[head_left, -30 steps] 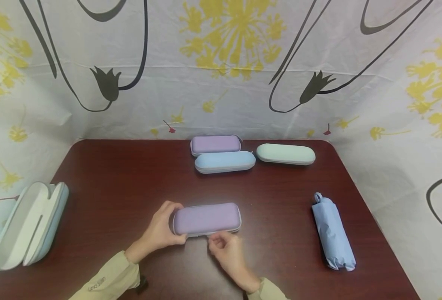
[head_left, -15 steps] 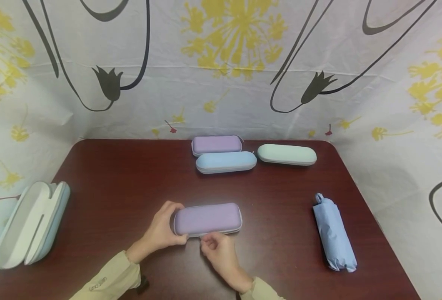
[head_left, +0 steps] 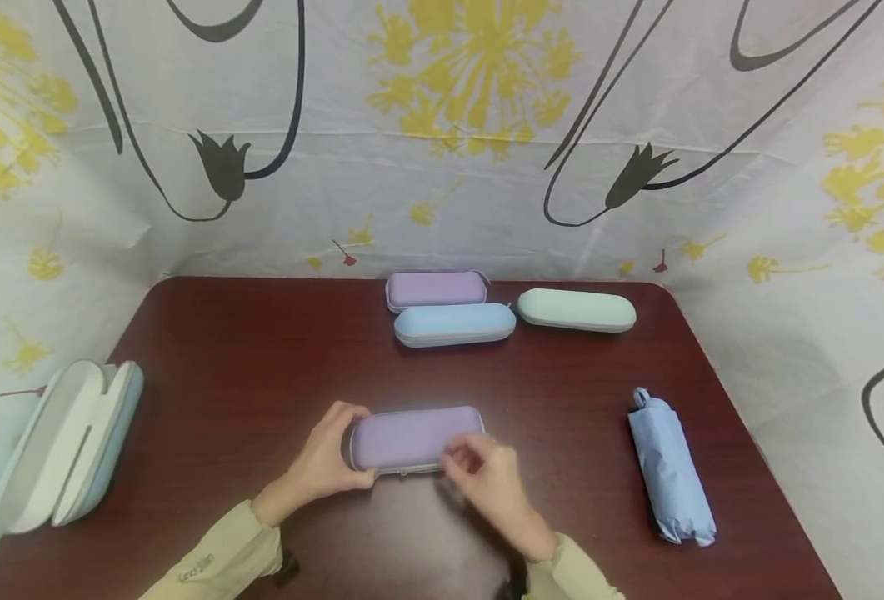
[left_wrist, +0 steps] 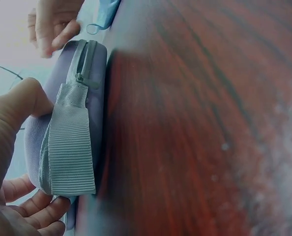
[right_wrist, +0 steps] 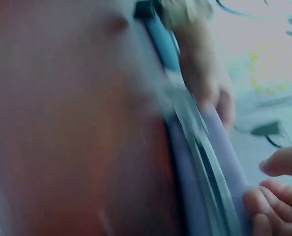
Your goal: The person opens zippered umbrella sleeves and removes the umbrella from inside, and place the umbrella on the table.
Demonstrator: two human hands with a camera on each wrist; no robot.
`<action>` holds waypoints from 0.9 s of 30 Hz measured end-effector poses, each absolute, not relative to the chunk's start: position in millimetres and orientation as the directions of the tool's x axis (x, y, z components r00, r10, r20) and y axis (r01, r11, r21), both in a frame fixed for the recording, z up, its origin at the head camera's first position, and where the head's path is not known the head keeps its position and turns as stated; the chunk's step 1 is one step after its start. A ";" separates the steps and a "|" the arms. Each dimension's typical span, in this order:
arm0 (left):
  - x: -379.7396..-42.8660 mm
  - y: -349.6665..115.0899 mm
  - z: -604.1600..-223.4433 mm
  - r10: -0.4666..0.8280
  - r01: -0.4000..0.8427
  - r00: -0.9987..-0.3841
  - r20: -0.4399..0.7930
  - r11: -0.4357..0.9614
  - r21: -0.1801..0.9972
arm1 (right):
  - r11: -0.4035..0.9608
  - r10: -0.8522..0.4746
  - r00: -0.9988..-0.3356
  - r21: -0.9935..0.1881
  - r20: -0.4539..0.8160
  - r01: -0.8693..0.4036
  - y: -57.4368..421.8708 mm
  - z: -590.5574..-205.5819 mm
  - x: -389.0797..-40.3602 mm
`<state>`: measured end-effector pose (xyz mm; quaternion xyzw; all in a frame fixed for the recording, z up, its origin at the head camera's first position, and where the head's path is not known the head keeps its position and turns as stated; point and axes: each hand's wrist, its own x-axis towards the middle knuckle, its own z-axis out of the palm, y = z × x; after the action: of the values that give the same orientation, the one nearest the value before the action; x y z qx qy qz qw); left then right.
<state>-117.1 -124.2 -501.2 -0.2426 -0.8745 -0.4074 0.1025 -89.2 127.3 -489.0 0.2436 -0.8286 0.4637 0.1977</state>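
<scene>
A purple zippered case [head_left: 404, 440] lies on the table in front of the person. Its left end is gripped by the left hand [head_left: 325, 458], thumb at the front and fingers behind. In the left wrist view a ribbed grey strap [left_wrist: 72, 147] hangs from that end. The zipper slider [left_wrist: 82, 78] sits just beyond the strap, and the zipper teeth are parted behind it. The right hand [head_left: 490, 483] is at the case's front right corner, fingers loosely bent. Nothing shows between its thumb and fingers [right_wrist: 271, 206] in the right wrist view.
Another purple case [head_left: 436, 288], a blue case [head_left: 455, 322] and a mint case [head_left: 576, 310] lie at the back of the table. An open white-lined case [head_left: 67, 446] is at the left edge. A folded blue umbrella [head_left: 670, 471] lies right.
The right hand slid left along the case's front edge with the zipper pull, then let go and moved back right and up to the corner. The left hand keeps its grip.
</scene>
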 end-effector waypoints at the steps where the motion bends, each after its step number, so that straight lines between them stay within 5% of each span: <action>1: -117.1 -124.4 -501.0 0.342 0.507 -0.862 0.376 0.552 0.661 | 0.478 -0.223 -0.795 -0.648 0.563 -0.593 133.8 -486.4 -94.5; 8: -116.8 -125.2 -501.9 0.348 0.508 -0.861 0.370 0.560 0.655 | 0.623 -0.406 -0.851 -0.582 0.332 -0.524 165.9 -473.9 -120.9; 15: -116.3 -125.1 -501.7 0.362 0.517 -0.855 0.371 0.557 0.650 | 0.585 -0.585 -0.800 -0.611 0.137 -0.533 178.1 -470.3 -136.9; 27: -138.6 -137.2 -494.6 0.511 0.588 -0.792 0.333 0.494 0.640 | 0.586 -0.589 -0.794 -0.597 0.151 -0.547 177.1 -472.9 -132.6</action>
<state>-138.6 -137.2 -494.6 -0.3186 -0.8630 -0.3889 0.0496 -132.6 177.1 -472.9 0.3191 -0.8899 0.3243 -0.0316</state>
